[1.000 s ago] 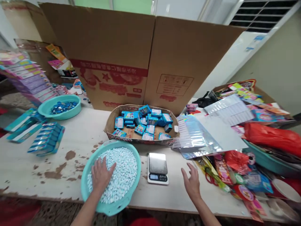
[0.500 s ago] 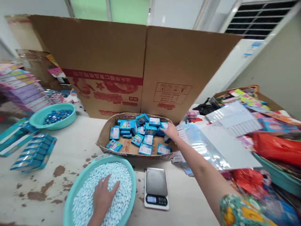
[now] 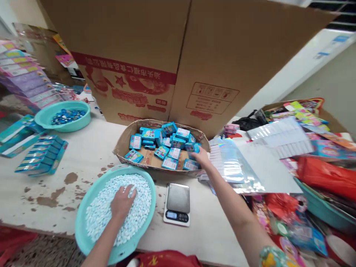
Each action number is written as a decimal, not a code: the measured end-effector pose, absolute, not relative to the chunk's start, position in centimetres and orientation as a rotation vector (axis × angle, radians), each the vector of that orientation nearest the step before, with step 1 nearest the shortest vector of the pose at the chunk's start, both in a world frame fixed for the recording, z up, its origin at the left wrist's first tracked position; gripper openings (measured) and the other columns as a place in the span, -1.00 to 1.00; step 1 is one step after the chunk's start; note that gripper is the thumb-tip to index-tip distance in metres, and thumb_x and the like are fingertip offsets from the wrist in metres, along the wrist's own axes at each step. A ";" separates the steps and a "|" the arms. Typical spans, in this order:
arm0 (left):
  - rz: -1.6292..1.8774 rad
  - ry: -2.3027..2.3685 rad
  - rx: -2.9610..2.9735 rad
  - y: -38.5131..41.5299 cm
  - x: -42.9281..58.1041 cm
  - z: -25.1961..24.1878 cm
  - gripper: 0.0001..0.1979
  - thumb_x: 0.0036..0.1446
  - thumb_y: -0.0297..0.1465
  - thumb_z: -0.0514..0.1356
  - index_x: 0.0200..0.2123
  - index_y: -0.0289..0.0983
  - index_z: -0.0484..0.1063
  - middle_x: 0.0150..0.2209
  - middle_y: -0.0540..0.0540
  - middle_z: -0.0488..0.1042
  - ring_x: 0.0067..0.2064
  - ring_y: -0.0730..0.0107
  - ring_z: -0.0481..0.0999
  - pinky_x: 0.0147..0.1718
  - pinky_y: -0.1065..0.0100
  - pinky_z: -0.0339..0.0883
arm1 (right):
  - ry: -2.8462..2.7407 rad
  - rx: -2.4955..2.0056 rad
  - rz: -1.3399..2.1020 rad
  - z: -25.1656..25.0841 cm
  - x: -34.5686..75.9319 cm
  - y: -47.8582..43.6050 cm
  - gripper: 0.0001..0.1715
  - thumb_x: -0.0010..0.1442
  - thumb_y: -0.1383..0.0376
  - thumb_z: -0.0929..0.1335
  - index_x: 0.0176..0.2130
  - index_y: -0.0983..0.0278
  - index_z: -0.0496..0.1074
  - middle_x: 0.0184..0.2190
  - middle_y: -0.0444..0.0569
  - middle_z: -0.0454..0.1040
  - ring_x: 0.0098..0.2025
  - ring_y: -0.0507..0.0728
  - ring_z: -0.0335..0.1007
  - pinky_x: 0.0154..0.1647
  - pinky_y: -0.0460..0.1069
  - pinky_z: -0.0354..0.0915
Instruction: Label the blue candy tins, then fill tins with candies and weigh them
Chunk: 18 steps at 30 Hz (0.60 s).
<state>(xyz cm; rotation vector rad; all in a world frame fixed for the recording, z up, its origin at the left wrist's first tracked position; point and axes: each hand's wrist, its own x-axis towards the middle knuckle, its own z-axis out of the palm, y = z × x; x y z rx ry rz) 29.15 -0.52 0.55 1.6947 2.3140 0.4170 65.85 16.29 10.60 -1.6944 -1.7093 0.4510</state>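
Observation:
My left hand [image 3: 121, 202] lies in a teal basin [image 3: 83, 237] of small pale blue-white pellets [image 3: 97, 215], fingers curled down into them. My right hand [image 3: 200, 157] reaches into a low cardboard tray [image 3: 120, 146] of small blue boxes and is closed on one small blue box [image 3: 192, 147] at the tray's right end. A small digital scale [image 3: 177, 204] sits on the table between my arms, its pan bare.
A tall brown carton [image 3: 178, 55] stands behind the tray. At left are a teal bowl of dark blue beads [image 3: 63, 115] and stacked blue packs [image 3: 41, 155]. Shiny foil bags [image 3: 244, 167] and colourful packets [image 3: 306, 122] crowd the right side.
My right hand went from hovering over the table near the scale into the tray and closed on a blue box. My left hand's fingers curled into the pellets.

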 end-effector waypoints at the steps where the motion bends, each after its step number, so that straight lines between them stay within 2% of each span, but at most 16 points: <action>1: 0.464 2.329 1.606 -0.6 29.1 0.6 -0.64 0.10 -0.18 0.03 -0.13 -0.14 0.49 -0.12 -0.15 0.44 -0.13 0.11 0.40 -0.12 0.18 0.25 | -1.680 -1.653 0.545 11.1 65.6 14.2 -0.56 0.03 0.10 0.35 -0.17 0.33 0.44 -0.36 0.00 0.52 -0.35 0.20 0.44 -0.28 0.09 0.36; 5: 0.643 2.257 1.106 -1.1 29.3 1.6 -0.63 -0.01 -0.10 0.13 -0.26 -0.21 0.49 -0.26 -0.16 0.50 -0.16 0.06 0.44 -0.16 0.15 0.27 | -1.332 -1.330 1.073 12.3 62.9 6.1 -0.46 -0.07 0.11 0.48 -0.12 0.28 0.40 -0.25 -0.01 0.52 -0.24 0.20 0.44 -0.16 0.11 0.36; 8: 1.004 2.007 0.596 -1.6 29.5 2.9 -0.62 -0.10 -0.12 0.21 -0.28 -0.27 0.44 -0.31 -0.13 0.50 -0.24 0.19 0.46 -0.28 0.24 0.33 | -0.952 -1.145 1.356 12.8 60.1 1.7 -0.45 -0.14 0.18 0.53 -0.14 0.22 0.39 -0.26 -0.05 0.52 -0.24 0.22 0.45 -0.15 0.16 0.37; 12: 1.270 1.351 0.013 -2.1 28.8 4.2 -0.75 0.01 -0.20 0.12 -0.36 -0.27 0.36 -0.47 -0.04 0.41 -0.50 0.46 0.40 -0.59 0.47 0.24 | -0.555 -0.959 1.702 13.5 57.8 -0.6 -0.55 -0.04 0.09 0.45 -0.15 0.20 0.40 -0.18 -0.02 0.50 -0.13 0.30 0.43 -0.10 0.25 0.35; 15: 1.304 1.063 -0.203 -2.4 28.0 4.8 -0.82 0.04 -0.27 0.10 -0.37 -0.26 0.34 -0.50 -0.02 0.38 -0.55 0.51 0.37 -0.65 0.52 0.20 | -0.579 -0.888 1.858 14.1 57.4 -0.6 -0.49 0.01 0.03 0.38 -0.07 0.18 0.38 -0.04 0.01 0.43 -0.02 0.34 0.36 -0.07 0.28 0.32; 18: 1.416 0.928 -0.255 -2.8 28.0 5.1 -0.78 0.03 -0.25 0.12 -0.28 -0.26 0.37 -0.46 -0.04 0.40 -0.50 0.48 0.42 -0.62 0.51 0.27 | -0.663 -0.901 1.908 14.3 57.2 -0.4 -0.38 0.05 -0.12 0.27 0.03 0.10 0.32 0.05 0.00 0.34 0.04 0.35 0.30 -0.09 0.31 0.29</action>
